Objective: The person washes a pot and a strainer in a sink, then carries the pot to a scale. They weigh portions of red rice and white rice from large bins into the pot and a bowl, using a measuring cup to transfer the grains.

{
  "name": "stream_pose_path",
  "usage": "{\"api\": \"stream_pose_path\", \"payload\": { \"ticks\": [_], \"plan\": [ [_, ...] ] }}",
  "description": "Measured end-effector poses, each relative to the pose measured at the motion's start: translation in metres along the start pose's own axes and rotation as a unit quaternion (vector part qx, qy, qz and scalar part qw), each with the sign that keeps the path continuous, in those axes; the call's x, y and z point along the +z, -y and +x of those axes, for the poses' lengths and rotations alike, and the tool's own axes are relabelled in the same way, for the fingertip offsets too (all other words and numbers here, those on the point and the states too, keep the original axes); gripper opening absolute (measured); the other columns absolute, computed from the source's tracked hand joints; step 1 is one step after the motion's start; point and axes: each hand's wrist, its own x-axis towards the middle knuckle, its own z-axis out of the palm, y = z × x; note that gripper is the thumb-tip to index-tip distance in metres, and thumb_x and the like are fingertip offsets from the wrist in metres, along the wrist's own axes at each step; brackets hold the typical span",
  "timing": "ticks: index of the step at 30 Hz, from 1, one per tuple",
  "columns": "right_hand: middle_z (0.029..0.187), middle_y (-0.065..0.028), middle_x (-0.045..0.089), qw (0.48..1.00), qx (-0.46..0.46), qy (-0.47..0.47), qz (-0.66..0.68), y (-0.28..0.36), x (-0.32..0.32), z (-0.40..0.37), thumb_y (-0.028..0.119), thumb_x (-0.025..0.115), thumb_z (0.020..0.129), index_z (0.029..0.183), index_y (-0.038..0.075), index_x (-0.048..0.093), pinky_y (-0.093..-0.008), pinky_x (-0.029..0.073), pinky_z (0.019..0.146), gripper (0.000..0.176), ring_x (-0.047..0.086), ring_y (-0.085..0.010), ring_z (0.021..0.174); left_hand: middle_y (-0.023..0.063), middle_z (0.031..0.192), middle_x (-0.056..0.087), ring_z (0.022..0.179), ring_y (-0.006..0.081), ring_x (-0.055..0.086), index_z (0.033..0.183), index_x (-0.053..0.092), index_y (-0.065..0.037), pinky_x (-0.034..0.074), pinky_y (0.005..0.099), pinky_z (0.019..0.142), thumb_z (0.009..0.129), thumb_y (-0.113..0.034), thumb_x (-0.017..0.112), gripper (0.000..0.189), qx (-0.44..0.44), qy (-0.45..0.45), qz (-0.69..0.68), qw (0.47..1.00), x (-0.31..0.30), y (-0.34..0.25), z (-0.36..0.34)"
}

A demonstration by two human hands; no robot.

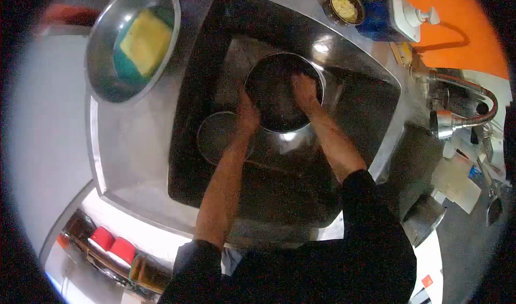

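Observation:
A round metal pot (279,124) sits in the deep dark sink (279,196), its inside dark. My left hand (247,113) holds the pot at its left rim, with the fingers along the outer wall. Inside the pot is my right hand (305,92), near the right wall, with the fingers curled; whatever may be in them is too dark to make out. A round, shallow, see-through or metal lid-like piece (215,137) lies in the sink at lower left, partly behind my left wrist.
A metal bowl (97,62) with a yellow sponge-like block (145,43) on something green stands left of the sink. Along the right are a pump bottle (406,16), a small bowl of yellowish bits (344,8), a flexible tap (443,124) and a metal container (423,218).

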Motion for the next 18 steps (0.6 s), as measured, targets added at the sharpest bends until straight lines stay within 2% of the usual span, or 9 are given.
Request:
{"api": "stream_pose_path", "payload": {
  "ticks": [1, 3, 5, 9, 11, 14, 16, 17, 18],
  "plan": [
    [0.1, -0.0199, 0.063, 1.0, 0.0, 0.004, -0.005, -0.003, 0.02, -0.018, 0.018, 0.052, 0.086, 0.089, 0.005, 0.067, -0.0482, 0.052, 0.074, 0.021, 0.065, -0.0342, 0.089, 0.0314, 0.126, 0.05, 0.11, 0.0441, 0.055, 0.148, 0.005, -0.005, 0.047, 0.048, 0.092, 0.086, -0.002, 0.051, 0.078, -0.007, -0.003, -0.017, 1.0, -0.011, -0.017, -0.005],
    [0.099, -0.0192, 0.063, 0.983, -0.04, -0.171, 0.054, -0.02, 0.107, -0.034, 0.02, 0.05, 0.087, 0.088, 0.005, 0.068, -0.0491, 0.052, 0.073, 0.023, 0.064, -0.0353, 0.085, 0.0305, 0.128, 0.049, 0.111, 0.0438, 0.055, 0.148, 0.004, -0.005, 0.046, 0.0475, 0.094, 0.085, -0.001, 0.051, 0.079, -0.041, 0.031, -0.055, 0.997, -0.04, -0.054, -0.01],
    [0.099, -0.0194, 0.063, 0.982, -0.063, -0.176, 0.035, -0.032, 0.225, 0.003, 0.019, 0.049, 0.087, 0.093, 0.004, 0.067, -0.0491, 0.051, 0.075, 0.024, 0.063, -0.0353, 0.087, 0.0296, 0.129, 0.048, 0.112, 0.0434, 0.054, 0.148, 0.004, -0.005, 0.044, 0.0471, 0.097, 0.085, 0.001, 0.051, 0.079, -0.073, 0.065, -0.089, 0.991, -0.04, -0.055, -0.006],
    [0.097, -0.0187, 0.063, 0.986, -0.052, -0.12, 0.107, 0.003, 0.18, 0.026, 0.018, 0.051, 0.085, 0.104, 0.004, 0.063, -0.0499, 0.05, 0.076, 0.026, 0.062, -0.0357, 0.09, 0.0293, 0.122, 0.054, 0.109, 0.042, 0.057, 0.149, 0.004, -0.007, 0.043, 0.047, 0.098, 0.083, 0.002, 0.051, 0.081, -0.017, 0.045, -0.052, 0.998, -0.02, -0.026, -0.001],
    [0.098, -0.0196, 0.062, 0.954, -0.166, -0.25, -0.019, -0.016, 0.153, 0.053, 0.015, 0.05, 0.086, 0.113, 0.003, 0.058, -0.0506, 0.049, 0.076, 0.031, 0.061, -0.0375, 0.093, 0.0291, 0.118, 0.056, 0.107, 0.0417, 0.058, 0.149, 0.004, -0.007, 0.042, 0.0471, 0.099, 0.083, 0.003, 0.052, 0.082, 0.02, 0.017, -0.048, 0.998, -0.009, -0.022, 0.01],
    [0.103, -0.0218, 0.061, 0.986, -0.068, -0.15, -0.034, -0.032, 0.077, 0.023, 0.013, 0.049, 0.086, 0.116, 0.002, 0.056, -0.0505, 0.048, 0.08, 0.033, 0.059, -0.0394, 0.096, 0.0279, 0.117, 0.057, 0.105, 0.0423, 0.058, 0.148, 0.005, -0.005, 0.041, 0.0468, 0.101, 0.082, 0.003, 0.051, 0.081, -0.067, 0.072, 0.208, 0.973, 0.002, -0.003, 0.007],
    [0.103, -0.0222, 0.061, 0.995, -0.042, -0.089, -0.016, -0.031, 0.097, -0.005, 0.013, 0.049, 0.086, 0.116, 0.001, 0.056, -0.0498, 0.047, 0.082, 0.033, 0.058, -0.0396, 0.098, 0.0293, 0.117, 0.056, 0.105, 0.0444, 0.057, 0.148, 0.005, -0.002, 0.041, 0.0478, 0.1, 0.084, 0.001, 0.051, 0.079, -0.131, 0.093, -0.06, 0.985, -0.045, -0.066, -0.015],
    [0.103, -0.0226, 0.06, 0.999, -0.025, -0.039, 0.0, -0.029, 0.11, -0.013, 0.013, 0.049, 0.086, 0.116, 0.0, 0.056, -0.0492, 0.045, 0.085, 0.034, 0.057, -0.0398, 0.099, 0.0293, 0.117, 0.056, 0.105, 0.0444, 0.057, 0.148, 0.005, -0.002, 0.041, 0.0478, 0.1, 0.084, 0.001, 0.051, 0.079, -0.129, 0.092, -0.066, 0.985, -0.038, -0.063, -0.013],
    [0.1, -0.0218, 0.061, 0.984, -0.086, -0.156, 0.028, -0.027, 0.159, -0.015, 0.014, 0.05, 0.085, 0.116, 0.0, 0.055, -0.0497, 0.045, 0.086, 0.035, 0.057, -0.0398, 0.098, 0.0308, 0.115, 0.056, 0.103, 0.0449, 0.058, 0.148, 0.004, -0.002, 0.043, 0.0488, 0.096, 0.085, 0.0, 0.052, 0.079, -0.056, 0.02, -0.04, 0.997, -0.028, -0.051, -0.009]
  ]
}}
